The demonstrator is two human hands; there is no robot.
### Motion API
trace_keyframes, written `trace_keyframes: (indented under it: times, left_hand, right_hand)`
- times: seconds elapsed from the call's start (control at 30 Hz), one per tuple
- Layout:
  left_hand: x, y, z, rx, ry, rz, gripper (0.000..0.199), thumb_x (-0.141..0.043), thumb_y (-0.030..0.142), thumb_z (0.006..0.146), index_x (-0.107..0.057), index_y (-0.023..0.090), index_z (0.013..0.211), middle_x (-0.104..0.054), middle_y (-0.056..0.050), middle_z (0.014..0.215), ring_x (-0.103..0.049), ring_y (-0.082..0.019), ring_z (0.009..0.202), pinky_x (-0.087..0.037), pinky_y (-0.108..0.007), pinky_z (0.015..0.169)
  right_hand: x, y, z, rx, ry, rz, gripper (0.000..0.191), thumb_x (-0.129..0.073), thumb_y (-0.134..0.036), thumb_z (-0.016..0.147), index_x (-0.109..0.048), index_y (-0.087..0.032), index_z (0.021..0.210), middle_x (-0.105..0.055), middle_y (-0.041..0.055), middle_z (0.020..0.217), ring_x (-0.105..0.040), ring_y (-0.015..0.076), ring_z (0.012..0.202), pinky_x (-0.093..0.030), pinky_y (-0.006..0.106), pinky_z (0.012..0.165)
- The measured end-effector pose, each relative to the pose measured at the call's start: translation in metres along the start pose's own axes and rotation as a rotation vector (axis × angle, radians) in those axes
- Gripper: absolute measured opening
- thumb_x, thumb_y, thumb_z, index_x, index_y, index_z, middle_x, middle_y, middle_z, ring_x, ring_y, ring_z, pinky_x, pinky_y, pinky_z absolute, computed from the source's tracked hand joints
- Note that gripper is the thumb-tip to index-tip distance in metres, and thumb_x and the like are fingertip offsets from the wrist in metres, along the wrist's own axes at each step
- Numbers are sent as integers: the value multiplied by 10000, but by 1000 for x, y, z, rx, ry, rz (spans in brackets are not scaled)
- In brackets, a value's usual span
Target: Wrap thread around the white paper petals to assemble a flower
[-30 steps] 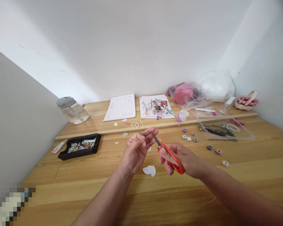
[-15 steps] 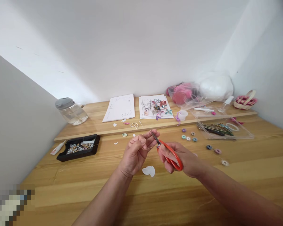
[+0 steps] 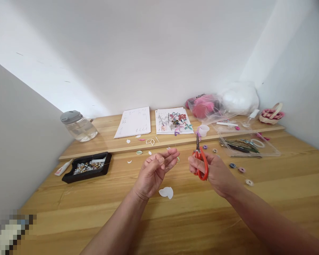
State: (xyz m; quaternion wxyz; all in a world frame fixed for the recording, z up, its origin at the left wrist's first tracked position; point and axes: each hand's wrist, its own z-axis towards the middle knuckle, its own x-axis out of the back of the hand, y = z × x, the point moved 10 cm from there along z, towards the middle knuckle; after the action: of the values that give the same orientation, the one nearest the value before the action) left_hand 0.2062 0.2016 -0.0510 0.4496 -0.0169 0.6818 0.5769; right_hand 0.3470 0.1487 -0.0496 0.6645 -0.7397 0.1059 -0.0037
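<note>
My right hand [image 3: 215,173] is wrapped round the red handles of a pair of scissors [image 3: 203,163], whose dark blades point up and away from me. Left of it, my left hand [image 3: 151,175] pinches thumb against index finger, with the other fingers stretched to the right. A fine thread, hardly visible now, appears to be held in that pinch. The scissors stand apart from the left hand. Below the left hand, white petal-shaped paper cutouts [image 3: 167,192] lie on the wooden table. Small leaf-shaped pieces [image 3: 139,152] lie just beyond it.
A black tray of beads [image 3: 87,167] and a lidded water jar [image 3: 78,125] are at left. Paper sheets [image 3: 134,122] and colourful wire flowers [image 3: 179,122] lie on the raised shelf. Thread spools [image 3: 241,170], a clear plastic box [image 3: 275,150] and a small basket [image 3: 271,114] are at right.
My right hand has drawn the scissors right, away from the left fingers, and turned their blades more upright. My left hand keeps its pinch and has hardly moved.
</note>
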Motion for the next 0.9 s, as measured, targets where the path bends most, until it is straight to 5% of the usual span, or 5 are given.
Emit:
trace_keyframes:
  times: [0.17,0.6,0.9]
  left_hand:
    - [-8,-13,-5,67,-53,27,271,-679,223,832,-589,141,591,-695,-123,1228,-615,-280,1231,-457,-400,1079]
    - [-17,-26,-14,125,-100,30,216,-684,163,822,-635,132,615,-708,-135,1195,-648,-262,1183,-495,-358,1040]
    - [-22,-37,-28,176,-130,155,274,-750,256,791,-614,136,586,-700,-154,1209,-638,-324,1192,-456,-476,1083]
  right_hand:
    - [6,15,9,-49,49,74,410,-782,-533,737,-629,-155,779,-502,-21,654,-385,70,546,-244,216,454]
    - [5,22,3,-49,75,71,343,-793,-474,712,-672,-162,786,-555,-12,636,-434,89,559,-317,233,506]
    - [12,41,-10,-161,86,47,407,-819,-527,670,-659,-156,716,-563,-9,634,-410,87,560,-279,237,521]
